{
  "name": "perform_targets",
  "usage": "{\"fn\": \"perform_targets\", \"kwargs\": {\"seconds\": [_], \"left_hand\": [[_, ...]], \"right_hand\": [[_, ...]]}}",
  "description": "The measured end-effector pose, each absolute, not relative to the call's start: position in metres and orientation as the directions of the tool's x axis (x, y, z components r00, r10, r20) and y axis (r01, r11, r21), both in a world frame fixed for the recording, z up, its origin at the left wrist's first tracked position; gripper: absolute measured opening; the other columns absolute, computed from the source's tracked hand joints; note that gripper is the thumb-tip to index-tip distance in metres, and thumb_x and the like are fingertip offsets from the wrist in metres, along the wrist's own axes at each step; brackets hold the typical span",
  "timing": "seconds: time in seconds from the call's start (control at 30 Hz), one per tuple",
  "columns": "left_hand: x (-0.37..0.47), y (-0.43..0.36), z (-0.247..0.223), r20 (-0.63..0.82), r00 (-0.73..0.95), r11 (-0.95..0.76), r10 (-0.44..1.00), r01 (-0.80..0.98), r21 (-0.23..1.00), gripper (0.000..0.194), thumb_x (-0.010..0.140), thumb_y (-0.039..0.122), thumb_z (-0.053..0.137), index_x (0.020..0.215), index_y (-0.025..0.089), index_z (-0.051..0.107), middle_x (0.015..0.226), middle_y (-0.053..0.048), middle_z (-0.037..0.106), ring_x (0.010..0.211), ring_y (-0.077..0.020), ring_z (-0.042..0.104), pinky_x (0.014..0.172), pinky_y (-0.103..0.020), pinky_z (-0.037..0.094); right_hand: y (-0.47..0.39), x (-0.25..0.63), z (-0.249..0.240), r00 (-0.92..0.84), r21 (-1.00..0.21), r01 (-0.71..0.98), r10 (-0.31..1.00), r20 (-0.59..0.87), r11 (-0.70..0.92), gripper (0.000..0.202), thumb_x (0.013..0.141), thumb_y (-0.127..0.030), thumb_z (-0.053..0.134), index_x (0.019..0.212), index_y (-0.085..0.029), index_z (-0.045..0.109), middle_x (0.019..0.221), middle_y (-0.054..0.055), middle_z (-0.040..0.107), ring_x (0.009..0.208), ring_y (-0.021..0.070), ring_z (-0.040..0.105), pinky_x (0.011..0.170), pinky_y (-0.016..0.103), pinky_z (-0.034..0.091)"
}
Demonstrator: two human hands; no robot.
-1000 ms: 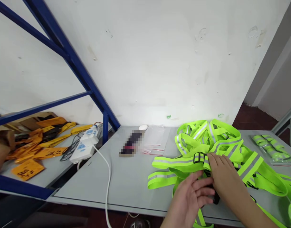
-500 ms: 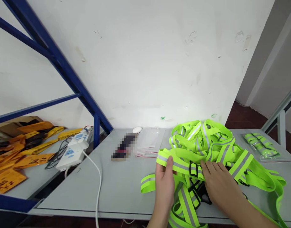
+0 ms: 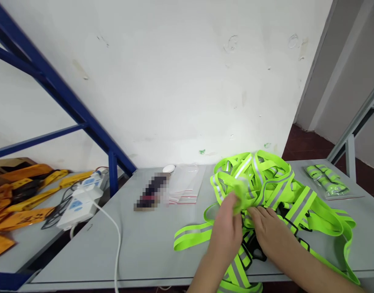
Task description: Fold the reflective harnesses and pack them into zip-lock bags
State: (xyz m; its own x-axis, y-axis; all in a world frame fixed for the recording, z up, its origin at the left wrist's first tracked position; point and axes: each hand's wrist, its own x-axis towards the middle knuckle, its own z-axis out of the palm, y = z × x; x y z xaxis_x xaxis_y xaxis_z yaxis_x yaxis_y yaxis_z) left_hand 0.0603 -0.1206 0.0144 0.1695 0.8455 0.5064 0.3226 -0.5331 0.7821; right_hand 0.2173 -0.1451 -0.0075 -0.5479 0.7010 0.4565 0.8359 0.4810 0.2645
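Note:
A tangled heap of lime-green reflective straps (image 3: 284, 187) with grey stripes and black buckles lies on the grey table. My left hand (image 3: 228, 221), blurred by motion, is closed on a strap at the heap's near left side, with a smeared green fold standing above its fingers. Just to the right, my right hand (image 3: 269, 228) bends its fingers over the same part of the strap. Below the hands sits a black plastic buckle (image 3: 256, 249), partly covered. One strap loop (image 3: 193, 234) sticks out to the left across the table.
Clear zip bags (image 3: 183, 183) lie beside a pixelated dark item (image 3: 153, 191) and a white round object (image 3: 169, 168). A bag of rolled green straps (image 3: 327, 179) rests at right. A power strip (image 3: 79, 205) with a white cable stands left, near orange straps (image 3: 25, 195).
My left hand has moved right and turned over toward my right hand, folding the strap it had stretched out flat. The camera view has shifted slightly to the right.

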Motion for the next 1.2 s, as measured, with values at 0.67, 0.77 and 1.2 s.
{"fn": "perform_targets", "kwargs": {"seconds": [0.67, 0.77, 1.2], "left_hand": [[0.061, -0.106, 0.02, 0.19, 0.649, -0.544, 0.737, 0.402, 0.736, 0.044, 0.09, 0.01, 0.043, 0.126, 0.028, 0.06, 0.119, -0.009, 0.064, 0.114, -0.0296, 0.055, 0.101, -0.045, 0.039], [0.059, -0.105, 0.019, 0.181, 0.623, -0.506, 0.761, 0.395, 0.767, 0.044, 0.092, 0.013, 0.042, 0.13, 0.029, 0.057, 0.122, -0.009, 0.063, 0.116, -0.0289, 0.054, 0.101, -0.043, 0.039], [0.061, -0.111, 0.038, 0.131, 0.571, -0.304, 0.811, 0.219, 0.927, 0.029, 0.089, 0.033, 0.058, 0.116, 0.028, 0.066, 0.119, -0.009, 0.065, 0.117, -0.0306, 0.052, 0.107, -0.043, 0.032]], "right_hand": [[-0.143, 0.244, -0.002, -0.292, 0.046, 0.901, 0.523, 0.801, 0.431, 0.01, 0.091, -0.02, 0.057, 0.101, -0.019, 0.056, 0.09, 0.007, 0.059, 0.083, 0.0207, 0.053, 0.08, 0.037, 0.037], [-0.137, 0.262, -0.005, -0.232, -0.014, 0.917, 0.561, 0.795, 0.399, 0.022, 0.089, -0.031, 0.062, 0.104, -0.018, 0.055, 0.097, 0.01, 0.061, 0.09, 0.0241, 0.056, 0.083, 0.042, 0.04], [-0.131, 0.264, 0.001, -0.39, -0.239, 0.652, 0.589, 0.708, 0.719, 0.031, 0.085, 0.0, 0.047, 0.1, -0.02, 0.064, 0.088, 0.004, 0.069, 0.087, 0.0179, 0.061, 0.081, 0.034, 0.051]]}}
